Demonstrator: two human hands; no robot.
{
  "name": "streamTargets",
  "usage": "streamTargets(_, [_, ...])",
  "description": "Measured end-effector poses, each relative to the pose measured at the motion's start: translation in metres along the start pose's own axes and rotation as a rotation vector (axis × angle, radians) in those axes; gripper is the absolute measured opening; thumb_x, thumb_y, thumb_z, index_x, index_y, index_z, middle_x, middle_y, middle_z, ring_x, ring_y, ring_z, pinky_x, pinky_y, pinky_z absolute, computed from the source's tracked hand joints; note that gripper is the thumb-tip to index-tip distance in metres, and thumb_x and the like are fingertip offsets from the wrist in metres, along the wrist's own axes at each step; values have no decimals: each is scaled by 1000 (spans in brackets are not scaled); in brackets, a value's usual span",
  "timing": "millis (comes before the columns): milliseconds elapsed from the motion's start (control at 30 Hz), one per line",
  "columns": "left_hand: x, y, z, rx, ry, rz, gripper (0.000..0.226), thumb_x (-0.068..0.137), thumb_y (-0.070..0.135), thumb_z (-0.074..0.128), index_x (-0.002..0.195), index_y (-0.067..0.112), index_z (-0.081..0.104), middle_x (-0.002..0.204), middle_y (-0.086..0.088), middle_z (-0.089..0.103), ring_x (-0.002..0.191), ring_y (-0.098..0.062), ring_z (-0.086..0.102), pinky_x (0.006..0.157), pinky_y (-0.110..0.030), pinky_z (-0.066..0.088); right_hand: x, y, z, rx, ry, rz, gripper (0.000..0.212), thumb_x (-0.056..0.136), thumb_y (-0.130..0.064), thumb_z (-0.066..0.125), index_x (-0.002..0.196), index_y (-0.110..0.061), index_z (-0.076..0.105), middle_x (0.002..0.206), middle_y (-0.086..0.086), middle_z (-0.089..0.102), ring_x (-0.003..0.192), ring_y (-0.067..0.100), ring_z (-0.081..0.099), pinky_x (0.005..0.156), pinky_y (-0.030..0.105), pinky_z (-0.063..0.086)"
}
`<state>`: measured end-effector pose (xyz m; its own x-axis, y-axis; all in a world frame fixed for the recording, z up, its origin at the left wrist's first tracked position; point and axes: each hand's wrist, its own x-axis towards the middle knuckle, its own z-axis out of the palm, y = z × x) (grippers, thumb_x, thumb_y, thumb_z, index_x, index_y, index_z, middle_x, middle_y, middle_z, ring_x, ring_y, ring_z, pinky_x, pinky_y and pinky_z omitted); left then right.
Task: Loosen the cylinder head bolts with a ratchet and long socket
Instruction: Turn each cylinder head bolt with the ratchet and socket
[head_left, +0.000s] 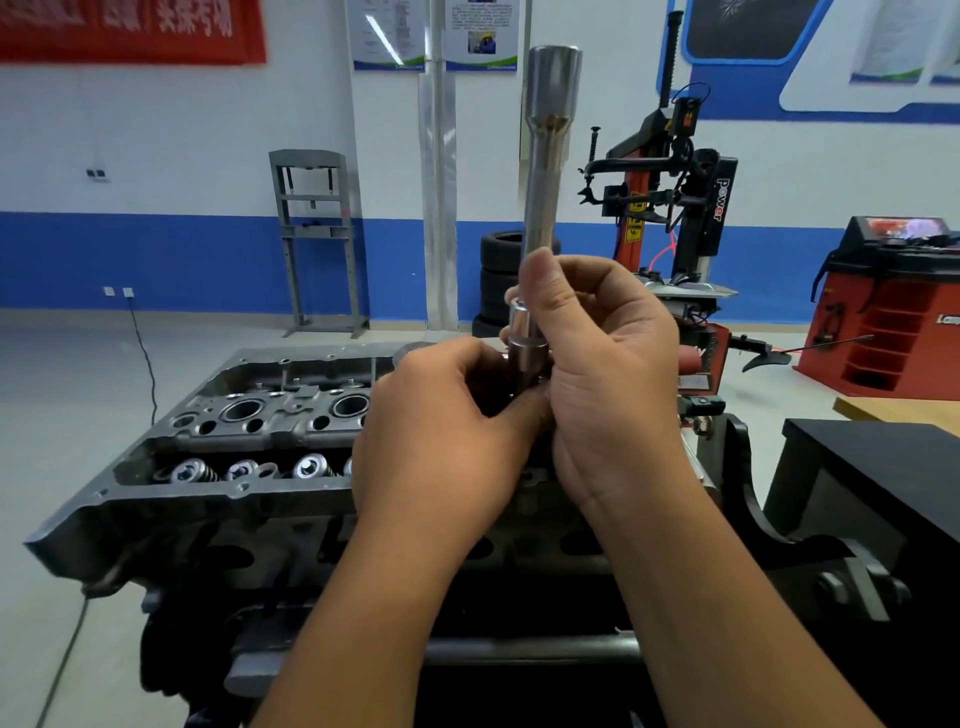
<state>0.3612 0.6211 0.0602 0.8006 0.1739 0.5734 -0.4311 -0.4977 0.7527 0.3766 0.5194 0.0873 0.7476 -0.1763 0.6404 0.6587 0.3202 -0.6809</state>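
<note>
The right hand (597, 364) curls round the lower shaft of a long socket (550, 156), a smooth, bright steel tube held upright with its flared, wider mouth at the top. The left hand (447, 431) pinches the dark part at the socket's foot, fingers bunched; what it grips is mostly hidden. Both are raised just above the cylinder head (234, 431), a rough grey casting with round bores and coiled valve springs (195, 472). Stacked black tyres (498, 275) stand behind.
</note>
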Motion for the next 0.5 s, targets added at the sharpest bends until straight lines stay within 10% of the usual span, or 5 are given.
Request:
streamTargets(200, [3, 7, -6, -84, -201, 26, 33, 81, 51, 59, 107, 41, 77, 98, 19, 78, 96, -13, 75, 86, -51, 60, 1, 2, 1, -23, -18, 7, 23, 94, -38, 64, 79, -22, 69, 78, 5, 74, 71, 15, 66, 72, 36, 56])
streamTargets(500, [0, 3, -1, -34, -44, 31, 31, 74, 57, 69, 99, 42, 77, 86, 26, 75, 82, -4, 73, 79, -43, 62, 1, 2, -1, -22, 11, 11, 13, 85, -36, 76, 79, -25, 74, 78, 2, 70, 70, 16, 62, 72, 36, 56])
